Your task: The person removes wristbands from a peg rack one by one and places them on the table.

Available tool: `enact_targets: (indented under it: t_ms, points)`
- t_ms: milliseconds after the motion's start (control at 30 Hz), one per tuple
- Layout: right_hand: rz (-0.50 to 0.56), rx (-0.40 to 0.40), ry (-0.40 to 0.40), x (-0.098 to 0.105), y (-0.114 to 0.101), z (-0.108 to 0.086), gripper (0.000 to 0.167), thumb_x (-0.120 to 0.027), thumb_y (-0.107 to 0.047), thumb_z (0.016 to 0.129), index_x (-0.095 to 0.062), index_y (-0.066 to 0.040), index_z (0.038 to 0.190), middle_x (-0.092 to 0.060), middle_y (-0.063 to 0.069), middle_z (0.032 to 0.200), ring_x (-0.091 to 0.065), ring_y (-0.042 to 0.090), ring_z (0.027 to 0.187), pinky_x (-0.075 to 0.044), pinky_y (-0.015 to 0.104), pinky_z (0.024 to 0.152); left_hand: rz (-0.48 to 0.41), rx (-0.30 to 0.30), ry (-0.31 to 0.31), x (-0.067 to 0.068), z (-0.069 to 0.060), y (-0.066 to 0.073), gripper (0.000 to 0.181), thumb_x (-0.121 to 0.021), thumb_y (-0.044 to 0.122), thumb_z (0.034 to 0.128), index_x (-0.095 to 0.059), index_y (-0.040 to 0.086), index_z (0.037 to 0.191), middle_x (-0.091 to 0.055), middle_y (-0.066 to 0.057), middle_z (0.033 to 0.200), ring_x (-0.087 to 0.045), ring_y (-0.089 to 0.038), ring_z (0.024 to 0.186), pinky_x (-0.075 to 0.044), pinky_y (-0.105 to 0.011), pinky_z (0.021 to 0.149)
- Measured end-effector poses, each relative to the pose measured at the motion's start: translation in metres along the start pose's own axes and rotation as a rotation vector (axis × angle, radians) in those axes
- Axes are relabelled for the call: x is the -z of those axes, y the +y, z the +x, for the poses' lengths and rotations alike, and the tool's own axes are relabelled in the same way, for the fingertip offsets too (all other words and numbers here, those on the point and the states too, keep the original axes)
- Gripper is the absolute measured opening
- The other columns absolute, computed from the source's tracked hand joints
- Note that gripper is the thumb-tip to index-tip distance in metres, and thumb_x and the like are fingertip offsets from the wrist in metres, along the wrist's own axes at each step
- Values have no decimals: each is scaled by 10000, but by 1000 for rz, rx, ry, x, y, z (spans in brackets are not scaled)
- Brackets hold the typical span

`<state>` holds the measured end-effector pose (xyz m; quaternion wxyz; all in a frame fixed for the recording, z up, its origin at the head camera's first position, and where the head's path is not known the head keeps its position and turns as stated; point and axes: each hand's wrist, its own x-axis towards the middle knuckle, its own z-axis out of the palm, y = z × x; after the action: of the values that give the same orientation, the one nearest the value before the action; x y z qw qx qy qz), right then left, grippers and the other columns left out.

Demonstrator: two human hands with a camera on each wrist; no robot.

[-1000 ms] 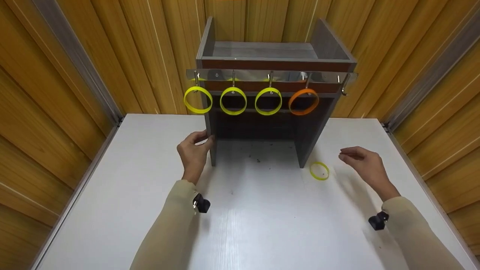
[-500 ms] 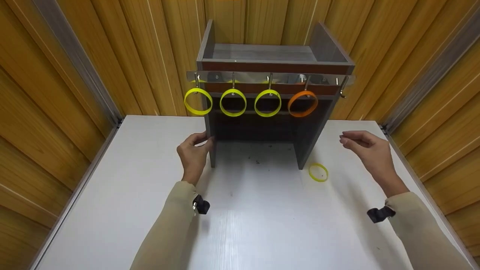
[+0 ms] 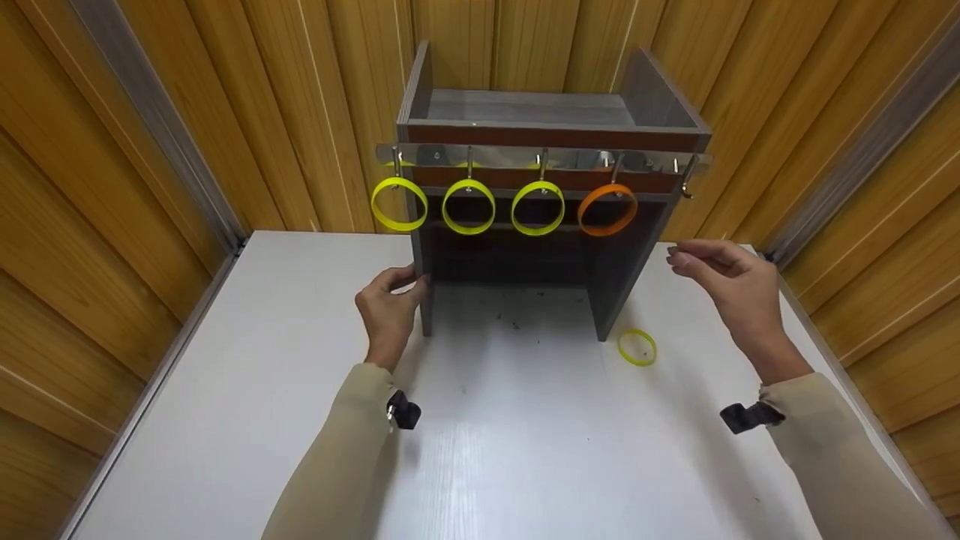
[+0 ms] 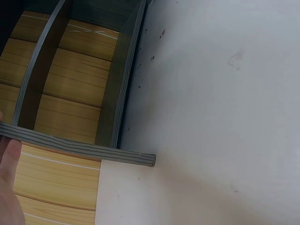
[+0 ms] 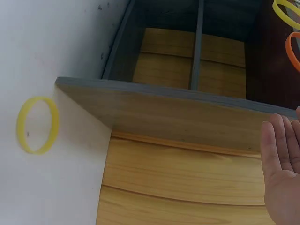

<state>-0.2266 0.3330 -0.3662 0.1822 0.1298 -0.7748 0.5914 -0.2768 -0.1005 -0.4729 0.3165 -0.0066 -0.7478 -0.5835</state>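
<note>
In the head view the left hand (image 3: 388,311) pinches the front edge of the grey shelf unit's left side panel (image 3: 425,315); in the left wrist view its fingers (image 4: 10,157) lie against that panel. The right hand (image 3: 739,289) hangs in the air right of the unit, holding nothing, its fingers straight in the right wrist view. Three yellow rings (image 3: 399,204) and an orange ring (image 3: 583,217) hang from hooks on a clear bar across the unit. The rightmost hook (image 3: 687,184) has no ring on it. Another yellow ring (image 3: 621,351) lies on the table near the right panel.
The white table (image 3: 517,435) carries the shelf unit and a few dark specks beneath it. Wood-patterned walls (image 3: 97,187) stand behind and at both sides, with grey metal posts at the back corners.
The right hand has risen away from the ring on the table, then shifted slightly left toward the unit. The left hand keeps its hold; the rings hang as before.
</note>
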Motion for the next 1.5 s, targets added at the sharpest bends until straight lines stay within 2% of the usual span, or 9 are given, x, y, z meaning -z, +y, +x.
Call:
enact_targets:
  t_ms: [333, 533, 967, 1267, 1500]
  points:
    - [147, 53, -17, -13, -10, 10, 271, -752, -8, 982, -705, 106, 1223, -760, 180, 1161, -765, 214, 1019, -593, 284, 917, -14, 20, -13, -2, 0, 0, 171, -861, -29, 852, -809, 6, 1011, -797, -87, 1001, -770, -239, 951, -614, -235, 764]
    - [234, 64, -23, -22, -16, 16, 272, -751, 14, 975, -693, 137, 1210, -765, 198, 1140, -768, 253, 1014, -602, 319, 914, -18, 8, -8, -3, 0, 1, 163, -858, -38, 849, -811, 4, 1000, -799, -90, 998, -773, -241, 947, -616, -244, 757]
    - [210, 19, -23, -37, -20, 25, 306, -774, -68, 982, -706, 86, 1237, -772, 173, 1159, -768, 260, 1038, -581, 303, 960, -6, 18, -4, -3, 2, -1, 170, -861, -44, 847, -813, 6, 1002, -801, -79, 983, -772, -210, 920, -610, -221, 745]
    - [239, 14, -11, -49, -21, 34, 318, -776, -49, 975, -704, 108, 1243, -773, 161, 1133, -766, 281, 1007, -591, 331, 950, 1, 9, 5, -4, 2, -1, 172, -860, -52, 842, -813, 8, 996, -801, -87, 978, -774, -227, 913, -612, -230, 747]
    - [221, -35, -17, -54, -22, 35, 343, -798, -108, 971, -716, 63, 1256, -780, 112, 1138, -776, 240, 975, -589, 299, 947, 15, 28, -8, -4, 1, 1, 176, -856, -29, 859, -813, 14, 1025, -802, -77, 994, -771, -209, 927, -617, -244, 756]
